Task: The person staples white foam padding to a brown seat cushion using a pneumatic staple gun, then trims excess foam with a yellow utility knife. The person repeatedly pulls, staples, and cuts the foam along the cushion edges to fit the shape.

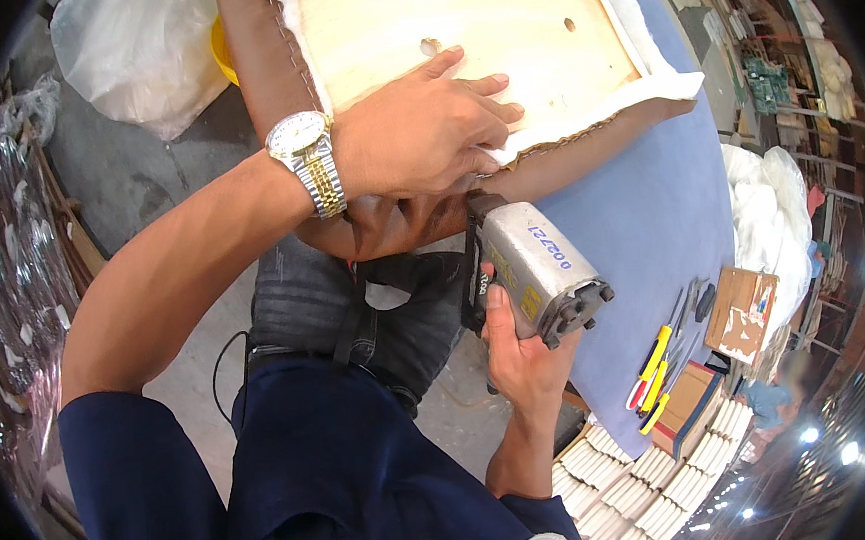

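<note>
My left hand (423, 130), with a metal wristwatch (310, 163) on the wrist, presses flat on the edge of an upturned seat panel (476, 36) of pale plywood, pinning brown leather cover (268, 71) and white padding (641, 90) against the wood. My right hand (518, 349) grips a grey pneumatic staple gun (538, 268) from below, its nose set against the brown leather edge just under my left hand. The gun's tip is hidden behind the leather fold.
The panel lies on a blue-covered workbench (649, 215). Yellow-handled tools (651, 375) and a small cardboard box (742, 314) lie on its right part. Rows of staple strips (628, 487) fill a box below. A clear plastic bag (136, 50) sits far left.
</note>
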A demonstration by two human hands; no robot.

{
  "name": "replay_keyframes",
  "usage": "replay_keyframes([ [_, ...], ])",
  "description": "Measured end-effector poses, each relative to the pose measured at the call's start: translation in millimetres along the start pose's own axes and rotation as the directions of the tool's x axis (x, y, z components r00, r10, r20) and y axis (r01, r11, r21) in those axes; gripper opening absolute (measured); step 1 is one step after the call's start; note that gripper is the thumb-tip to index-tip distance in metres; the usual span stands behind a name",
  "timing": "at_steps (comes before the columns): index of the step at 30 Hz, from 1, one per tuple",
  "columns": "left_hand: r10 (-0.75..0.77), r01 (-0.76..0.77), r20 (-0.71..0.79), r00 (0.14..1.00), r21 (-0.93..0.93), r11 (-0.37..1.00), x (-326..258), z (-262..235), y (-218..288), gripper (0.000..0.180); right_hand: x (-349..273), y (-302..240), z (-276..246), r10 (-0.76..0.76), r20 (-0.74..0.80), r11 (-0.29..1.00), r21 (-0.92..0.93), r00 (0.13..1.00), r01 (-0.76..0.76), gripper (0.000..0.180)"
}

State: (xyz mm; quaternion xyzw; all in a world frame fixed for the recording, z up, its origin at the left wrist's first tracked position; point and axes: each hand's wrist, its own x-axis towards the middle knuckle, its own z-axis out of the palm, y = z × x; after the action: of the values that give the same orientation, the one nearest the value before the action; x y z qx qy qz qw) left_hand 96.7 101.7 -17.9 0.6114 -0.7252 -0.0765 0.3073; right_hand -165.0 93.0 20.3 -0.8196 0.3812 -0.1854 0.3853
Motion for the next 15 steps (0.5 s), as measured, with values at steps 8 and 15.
replay_keyframes([
  [8,0.041,-0.038,-0.038,0.998,0.081,0.996,0,7,1,0.023,4,-1,4,-0.14,0.051,0.971,-0.189,0.989,0.147,0.035],
  [15,-0.026,0.026,-0.002,1.0,0.049,0.998,9,5,-3,0.023,-33,17,9,-0.154,-0.017,0.983,-0.106,0.988,0.152,0.046],
])
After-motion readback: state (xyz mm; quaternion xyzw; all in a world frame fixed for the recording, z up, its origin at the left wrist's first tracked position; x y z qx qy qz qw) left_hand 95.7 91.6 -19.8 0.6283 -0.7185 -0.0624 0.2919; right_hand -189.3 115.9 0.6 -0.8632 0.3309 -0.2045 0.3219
